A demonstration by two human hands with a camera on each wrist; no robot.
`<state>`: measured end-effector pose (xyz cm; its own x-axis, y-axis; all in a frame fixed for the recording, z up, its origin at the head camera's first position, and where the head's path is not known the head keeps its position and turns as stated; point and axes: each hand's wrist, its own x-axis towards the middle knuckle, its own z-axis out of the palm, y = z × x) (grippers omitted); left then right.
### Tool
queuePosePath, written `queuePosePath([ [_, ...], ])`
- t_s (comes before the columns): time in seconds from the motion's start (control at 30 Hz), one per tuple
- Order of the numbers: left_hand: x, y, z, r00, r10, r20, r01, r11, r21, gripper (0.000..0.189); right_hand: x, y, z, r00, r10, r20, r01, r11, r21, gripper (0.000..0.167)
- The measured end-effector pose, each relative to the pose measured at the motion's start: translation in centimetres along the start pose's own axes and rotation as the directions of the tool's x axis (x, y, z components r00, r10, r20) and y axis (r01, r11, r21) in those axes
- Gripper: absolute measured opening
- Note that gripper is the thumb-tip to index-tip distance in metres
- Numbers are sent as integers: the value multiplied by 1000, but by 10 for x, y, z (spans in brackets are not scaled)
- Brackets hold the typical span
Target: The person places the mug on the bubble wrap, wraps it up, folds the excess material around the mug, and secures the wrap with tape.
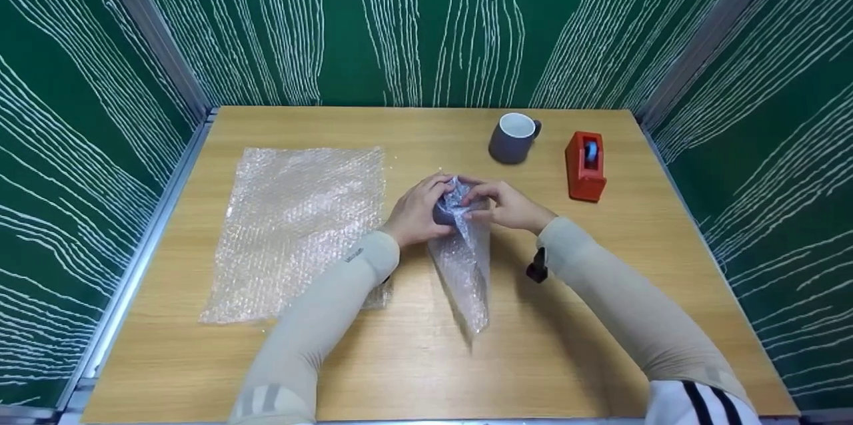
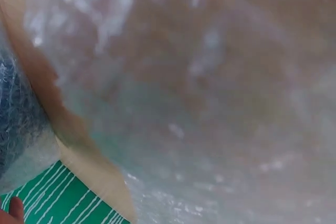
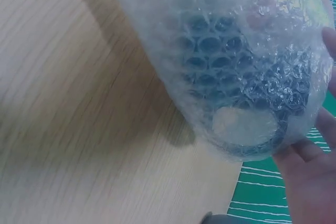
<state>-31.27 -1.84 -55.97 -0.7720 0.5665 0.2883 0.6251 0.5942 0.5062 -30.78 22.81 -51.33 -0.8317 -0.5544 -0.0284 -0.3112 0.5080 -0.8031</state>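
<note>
A dark mug (image 3: 210,72), seen through its covering, is bundled in bubble wrap (image 1: 466,278) near the middle of the table; in the head view a tail of the wrap narrows toward the near side. My left hand (image 1: 418,212) grips the bundle from its left, thumb on the near side. From the right, my right hand (image 1: 510,206) pinches a fold of the wrap at the top with curled fingers. Blurred wrap (image 2: 210,103) fills most of the left wrist view, and the wrapped dark mug (image 2: 18,114) shows at its left edge.
A flat sheet of bubble wrap (image 1: 306,225) lies on the wooden table (image 1: 553,358) at left. An unwrapped grey mug (image 1: 512,140) stands behind the hands. To its right is a red tape dispenser (image 1: 586,168). Green walls with white lines surround the table.
</note>
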Motion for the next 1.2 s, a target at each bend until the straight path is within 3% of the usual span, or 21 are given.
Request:
queuePosePath([
  [0.13, 0, 0, 3, 1000, -7, -26, 7, 1000, 16, 82, 3, -2, 1, 999, 20, -25, -19, 1000, 16, 11],
  [0.43, 0, 0, 9, 999, -7, -41, 9, 998, 61, 86, 10, -4, 12, 993, 0, -114, 2, 1000, 19, 15],
  [0.77, -2, 0, 11, 999, -28, -37, 30, 998, 59, 86, 6, -2, 11, 999, -1, -34, 0, 1000, -20, 20],
  [1.0, -3, -5, 10, 1000, -25, 11, 24, 998, 64, 99, 9, -1, 20, 990, -73, -119, 58, 991, -123, 23],
  [1.2, -7, -9, 5, 997, 6, 77, -10, 999, 49, 112, 7, -2, 23, 987, -78, -142, 58, 988, -145, 23],
])
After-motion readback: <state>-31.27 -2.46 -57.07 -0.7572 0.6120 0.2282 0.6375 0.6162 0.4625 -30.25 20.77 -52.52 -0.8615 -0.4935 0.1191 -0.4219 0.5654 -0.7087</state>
